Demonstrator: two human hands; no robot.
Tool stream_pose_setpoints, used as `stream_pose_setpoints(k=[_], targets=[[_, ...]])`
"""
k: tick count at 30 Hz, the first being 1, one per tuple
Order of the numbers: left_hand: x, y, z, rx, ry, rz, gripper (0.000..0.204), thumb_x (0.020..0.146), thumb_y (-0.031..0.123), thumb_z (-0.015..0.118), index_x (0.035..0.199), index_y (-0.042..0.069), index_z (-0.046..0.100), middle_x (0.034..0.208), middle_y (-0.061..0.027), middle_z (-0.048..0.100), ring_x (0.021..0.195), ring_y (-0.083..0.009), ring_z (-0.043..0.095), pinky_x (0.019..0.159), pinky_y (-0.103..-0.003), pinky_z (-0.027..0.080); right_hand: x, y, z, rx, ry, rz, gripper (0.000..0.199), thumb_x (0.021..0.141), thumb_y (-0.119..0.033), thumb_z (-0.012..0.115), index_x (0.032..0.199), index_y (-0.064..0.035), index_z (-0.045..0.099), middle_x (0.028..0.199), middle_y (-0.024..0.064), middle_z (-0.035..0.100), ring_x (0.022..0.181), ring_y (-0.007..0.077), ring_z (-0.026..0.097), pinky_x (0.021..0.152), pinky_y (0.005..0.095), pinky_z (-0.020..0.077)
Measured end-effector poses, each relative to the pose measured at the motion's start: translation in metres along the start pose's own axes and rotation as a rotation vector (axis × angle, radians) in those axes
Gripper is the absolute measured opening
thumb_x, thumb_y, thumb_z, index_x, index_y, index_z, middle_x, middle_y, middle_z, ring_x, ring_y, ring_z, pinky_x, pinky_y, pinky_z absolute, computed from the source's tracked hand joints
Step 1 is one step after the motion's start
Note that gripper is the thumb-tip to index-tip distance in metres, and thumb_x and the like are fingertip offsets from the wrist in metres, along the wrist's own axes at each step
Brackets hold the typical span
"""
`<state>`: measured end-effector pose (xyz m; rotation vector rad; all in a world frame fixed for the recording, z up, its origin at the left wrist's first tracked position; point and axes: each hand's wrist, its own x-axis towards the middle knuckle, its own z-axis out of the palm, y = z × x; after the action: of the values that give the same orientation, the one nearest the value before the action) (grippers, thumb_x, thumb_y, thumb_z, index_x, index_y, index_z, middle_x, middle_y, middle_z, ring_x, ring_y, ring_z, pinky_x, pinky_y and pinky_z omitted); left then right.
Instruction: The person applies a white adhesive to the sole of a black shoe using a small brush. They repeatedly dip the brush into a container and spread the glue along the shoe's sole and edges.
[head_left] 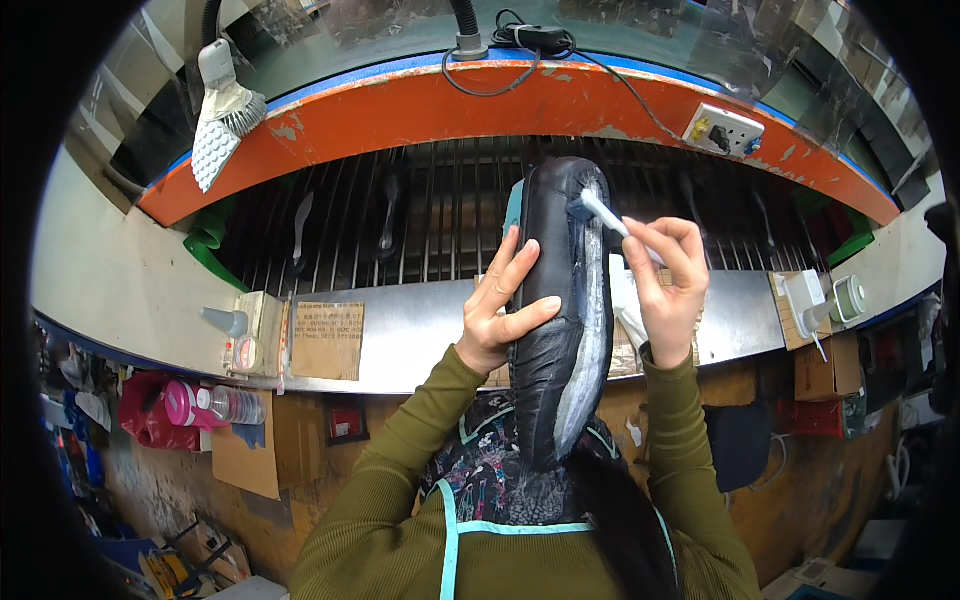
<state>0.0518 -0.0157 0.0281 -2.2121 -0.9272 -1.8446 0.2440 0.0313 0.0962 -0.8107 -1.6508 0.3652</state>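
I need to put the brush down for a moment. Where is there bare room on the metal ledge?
The steel ledge is bare between the brown cardboard label and the left hand. Another bare stretch lies between the right hand and the white container. Behind the black shoe it is crowded.

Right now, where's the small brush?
Head view, right of centre: the small brush is in the right hand, its bristles on the toe of the black shoe upper that the left hand steadies.
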Motion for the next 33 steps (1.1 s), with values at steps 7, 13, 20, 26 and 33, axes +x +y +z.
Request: stream_pose_setpoints(k=[7, 13, 20, 26, 33], targets=[[0.008, -0.007, -0.003, -0.019, -0.030, 0.025, 0.042, 0.072, 0.012, 0.077, 0.109, 0.026, 0.062, 0.137, -0.0195, 0.050, 0.127, -0.0472, 0.044, 0.102, -0.050, 0.045, 0.022, 0.008, -0.003, -0.139, 0.057, -0.155, 0.019, 0.078, -0.010, 0.076, 0.097, -0.0124, 0.076, 0.089, 0.0015, 0.057, 0.060, 0.0084, 0.049, 0.059, 0.0231, 0.0377], [0.011, -0.010, -0.003, -0.032, -0.018, 0.007, 0.041, 0.072, 0.011, 0.077, 0.108, 0.026, 0.063, 0.136, -0.0187, 0.051, 0.127, -0.0463, 0.045, 0.102, -0.049, 0.045, 0.017, 0.008, -0.008, 0.038, -0.090, -0.022, 0.016, 0.078, -0.010, 0.075, 0.095, -0.0102, 0.075, 0.088, 0.0024, 0.057, 0.059, 0.0083, 0.049, 0.055, 0.0233, 0.0385], [0.010, -0.017, -0.003, -0.033, 0.005, -0.005, 0.041, 0.072, 0.011, 0.076, 0.108, 0.024, 0.063, 0.137, -0.0188, 0.050, 0.127, -0.0456, 0.045, 0.101, -0.048, 0.046, 0.005, 0.011, -0.009, 0.007, -0.141, -0.013, 0.017, 0.077, -0.009, 0.076, 0.094, -0.0103, 0.075, 0.087, 0.0022, 0.057, 0.062, 0.0088, 0.049, 0.055, 0.0235, 0.0380], [0.012, -0.023, -0.007, 0.007, 0.033, 0.017, 0.040, 0.071, 0.011, 0.077, 0.108, 0.022, 0.063, 0.135, -0.0189, 0.052, 0.125, -0.0456, 0.047, 0.099, -0.047, 0.048, -0.003, 0.007, -0.010, 0.007, -0.195, 0.010, 0.018, 0.077, -0.010, 0.076, 0.095, -0.0109, 0.075, 0.087, 0.0016, 0.057, 0.062, 0.0085, 0.047, 0.061, 0.0245, 0.0373], [0.013, -0.027, -0.008, 0.037, 0.057, 0.020, 0.038, 0.071, 0.013, 0.076, 0.106, 0.022, 0.064, 0.135, -0.0181, 0.052, 0.125, -0.0450, 0.047, 0.099, -0.047, 0.047, -0.012, 0.000, -0.013, 0.021, -0.245, 0.052, 0.018, 0.077, -0.010, 0.076, 0.095, -0.0105, 0.075, 0.086, 0.0007, 0.058, 0.061, 0.0084, 0.047, 0.066, 0.0255, 0.0369]])
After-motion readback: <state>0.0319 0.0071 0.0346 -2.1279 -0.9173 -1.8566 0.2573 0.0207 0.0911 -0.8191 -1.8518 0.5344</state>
